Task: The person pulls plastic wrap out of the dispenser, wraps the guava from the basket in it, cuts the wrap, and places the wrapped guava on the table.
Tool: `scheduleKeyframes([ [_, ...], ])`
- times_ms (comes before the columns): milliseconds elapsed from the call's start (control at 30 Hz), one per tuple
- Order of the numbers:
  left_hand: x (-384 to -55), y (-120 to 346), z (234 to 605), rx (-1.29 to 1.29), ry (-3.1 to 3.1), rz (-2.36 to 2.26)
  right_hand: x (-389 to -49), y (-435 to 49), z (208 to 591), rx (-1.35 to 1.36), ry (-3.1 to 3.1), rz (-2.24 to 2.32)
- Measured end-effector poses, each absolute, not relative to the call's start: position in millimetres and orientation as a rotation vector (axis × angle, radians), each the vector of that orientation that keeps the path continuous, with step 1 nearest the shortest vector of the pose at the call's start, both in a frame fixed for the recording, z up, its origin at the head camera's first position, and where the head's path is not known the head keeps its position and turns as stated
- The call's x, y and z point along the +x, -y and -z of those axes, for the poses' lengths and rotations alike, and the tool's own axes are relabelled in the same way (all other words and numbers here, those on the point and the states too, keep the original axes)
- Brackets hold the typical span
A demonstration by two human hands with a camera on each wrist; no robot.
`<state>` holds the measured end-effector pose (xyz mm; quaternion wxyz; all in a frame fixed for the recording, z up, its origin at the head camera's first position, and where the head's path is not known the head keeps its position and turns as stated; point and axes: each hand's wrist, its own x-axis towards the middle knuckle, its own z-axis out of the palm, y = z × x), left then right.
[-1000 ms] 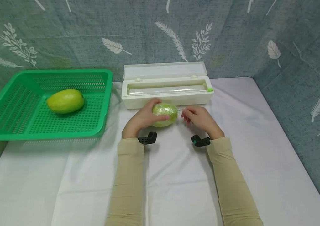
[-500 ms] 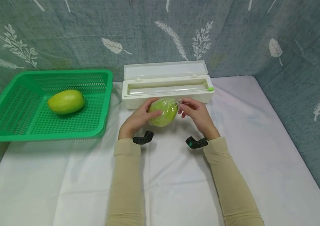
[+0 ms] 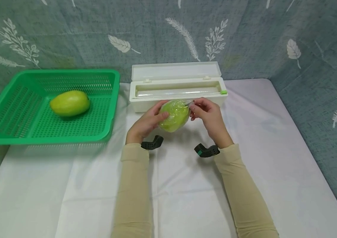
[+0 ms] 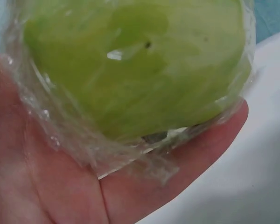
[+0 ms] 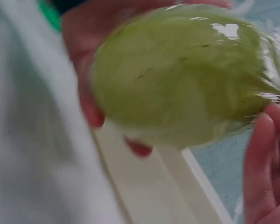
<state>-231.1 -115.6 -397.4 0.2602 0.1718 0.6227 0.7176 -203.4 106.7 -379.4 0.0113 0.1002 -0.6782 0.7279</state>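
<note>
A yellow-green papaya (image 3: 174, 115), wrapped in clear cling film, is held up just in front of the white box. My left hand (image 3: 146, 125) grips its left side, thumb on the near face and fingers behind. Loose wrinkled film (image 4: 144, 163) bunches over that palm in the left wrist view. At the papaya's right end, my right hand (image 3: 211, 119) pinches the gathered film (image 3: 189, 102) between thumb and fingers. The right wrist view shows the film (image 5: 270, 88) drawn into creases toward those fingertips (image 5: 266, 126).
Behind the hands stands a white cling film box (image 3: 177, 105), lid (image 3: 175, 72) raised, a film roll (image 3: 178, 92) inside. To the left, a green basket (image 3: 113, 109) holds one unwrapped papaya (image 3: 70, 103). White cloth (image 3: 183, 198) covers the table; a patterned grey-green curtain (image 3: 150, 29) hangs behind.
The wrapped papaya has come up and tilted in the left hand, its right end raised. My right hand has moved up with it, at the film on that end. The box and basket stay put.
</note>
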Motion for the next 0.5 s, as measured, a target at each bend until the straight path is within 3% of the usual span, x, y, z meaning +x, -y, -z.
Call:
scheduleKeyframes([
  [267,-231.4,114.4,401.3,0.436,-1.729,-1.893,-207.0,-107.1,383.0,0.160,1.889,-2.766],
  [500,-236.6,107.2,403.3,0.336,-1.842,-1.842,-205.6,-98.1,382.0,0.098,2.188,-2.281],
])
